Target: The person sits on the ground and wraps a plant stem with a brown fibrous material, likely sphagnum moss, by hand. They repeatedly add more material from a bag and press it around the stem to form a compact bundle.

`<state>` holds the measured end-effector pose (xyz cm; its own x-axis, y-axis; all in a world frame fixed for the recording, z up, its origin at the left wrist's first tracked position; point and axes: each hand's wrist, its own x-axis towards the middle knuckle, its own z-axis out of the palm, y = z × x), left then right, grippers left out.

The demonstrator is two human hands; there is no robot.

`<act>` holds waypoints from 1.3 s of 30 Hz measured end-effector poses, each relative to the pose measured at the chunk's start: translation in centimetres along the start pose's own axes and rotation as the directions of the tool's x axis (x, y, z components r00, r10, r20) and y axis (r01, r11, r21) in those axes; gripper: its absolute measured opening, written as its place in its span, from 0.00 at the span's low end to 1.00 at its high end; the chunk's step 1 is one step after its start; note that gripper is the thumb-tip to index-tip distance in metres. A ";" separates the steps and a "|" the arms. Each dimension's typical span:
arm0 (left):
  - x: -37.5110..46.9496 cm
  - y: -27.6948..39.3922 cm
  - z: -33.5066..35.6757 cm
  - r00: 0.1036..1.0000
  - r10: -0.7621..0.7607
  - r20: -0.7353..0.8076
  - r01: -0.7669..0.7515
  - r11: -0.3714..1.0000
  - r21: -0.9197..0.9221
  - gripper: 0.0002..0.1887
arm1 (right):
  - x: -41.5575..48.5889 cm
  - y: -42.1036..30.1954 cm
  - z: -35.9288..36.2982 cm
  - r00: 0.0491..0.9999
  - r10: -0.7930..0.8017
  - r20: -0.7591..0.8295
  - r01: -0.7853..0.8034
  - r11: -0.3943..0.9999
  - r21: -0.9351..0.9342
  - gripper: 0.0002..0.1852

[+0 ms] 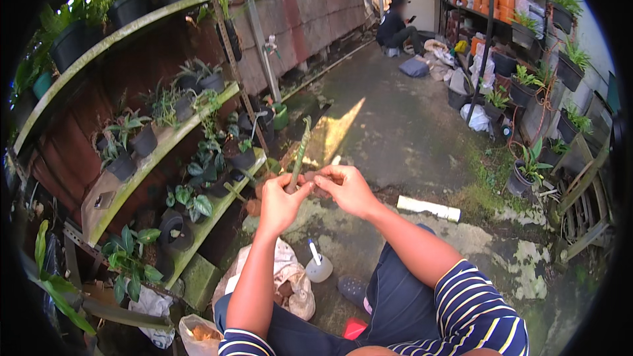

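My left hand (282,200) grips the base of a green rolled plant shoot (300,153) that stands upright between its fingers. My right hand (346,190) is close beside it, thumb and fingers pinched at a brown, lumpy piece (321,188) near the shoot's base; whether this is root or potting matter I cannot tell. Below the hands, between my legs and the shelves, an open woven sack (296,282) holds brown lumps. A translucent bottle (319,269) with a white and blue top stands next to it.
Tiered shelves (212,230) with potted plants line the left. A white pipe piece (428,208) lies on the concrete at right. A red object (354,328) is by my leg. Farther off, a person (398,24) sits near bags and a rack (489,7) of orange pots.
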<state>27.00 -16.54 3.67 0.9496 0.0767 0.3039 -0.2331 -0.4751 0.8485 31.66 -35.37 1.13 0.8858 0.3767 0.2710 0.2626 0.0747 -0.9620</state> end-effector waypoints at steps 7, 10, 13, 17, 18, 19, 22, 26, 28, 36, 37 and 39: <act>-2.5 -4.6 -2.0 0.980 -0.154 -0.128 0.110 0.949 -0.297 0.09 | 1.3 1.0 4.8 0.996 -0.004 0.087 0.023 0.976 -0.214 0.09; -2.8 -4.5 -3.9 0.954 -0.212 -0.210 0.123 0.920 -0.372 0.08 | 2.9 1.6 7.3 0.993 -0.045 0.109 0.045 0.999 0.004 0.07; -3.5 -4.9 -5.9 0.916 -0.246 -0.318 0.097 0.903 -0.418 0.08 | 3.4 0.7 10.7 0.997 -0.003 0.073 -0.008 0.987 0.159 0.05; -4.7 -4.9 -7.6 0.884 -0.245 -0.399 0.098 0.931 -0.352 0.10 | 3.5 0.8 13.8 0.996 -0.007 0.092 -0.019 0.962 0.271 0.10; -5.2 -4.5 -8.4 0.875 -0.271 -0.401 0.130 0.930 -0.344 0.10 | 3.4 1.1 14.7 0.991 0.006 0.134 -0.047 0.949 0.310 0.12; -5.8 -3.9 -9.1 0.866 -0.298 -0.402 0.162 0.928 -0.337 0.10 | 3.4 1.3 15.3 0.984 0.017 0.175 -0.078 0.935 0.347 0.13; -7.0 -4.4 -10.5 0.851 -0.269 -0.450 0.127 0.939 -0.320 0.10 | 3.9 1.8 17.2 0.958 0.019 0.287 -0.143 0.898 0.417 0.15; -7.9 -5.1 -11.3 0.823 -0.251 -0.510 0.141 0.959 -0.245 0.10 | 4.2 2.2 18.7 0.925 0.032 0.378 -0.211 0.873 0.441 0.15; -8.3 -5.5 -11.7 0.824 -0.251 -0.509 0.173 0.965 -0.195 0.10 | 4.3 2.7 19.1 0.923 0.042 0.384 -0.221 0.873 0.436 0.14; -9.6 -4.4 -13.0 0.769 -0.458 -0.445 0.407 0.889 -0.213 0.13 | 5.4 3.6 20.6 0.886 0.077 0.458 -0.285 0.869 0.405 0.13; -9.5 -4.7 -12.7 0.777 -0.446 -0.444 0.389 0.895 -0.219 0.12 | 5.4 3.6 20.6 0.897 0.060 0.438 -0.258 0.876 0.407 0.13; -9.0 -4.9 -12.2 0.791 -0.419 -0.446 0.344 0.907 -0.242 0.09 | 5.4 3.5 20.4 0.915 0.024 0.403 -0.200 0.895 0.400 0.13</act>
<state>17.03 -4.20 2.11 0.7554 0.6506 0.0779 0.0649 -0.1926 0.9791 29.50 -14.21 -1.48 0.6626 0.7185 0.2117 -0.0949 0.3609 -0.9278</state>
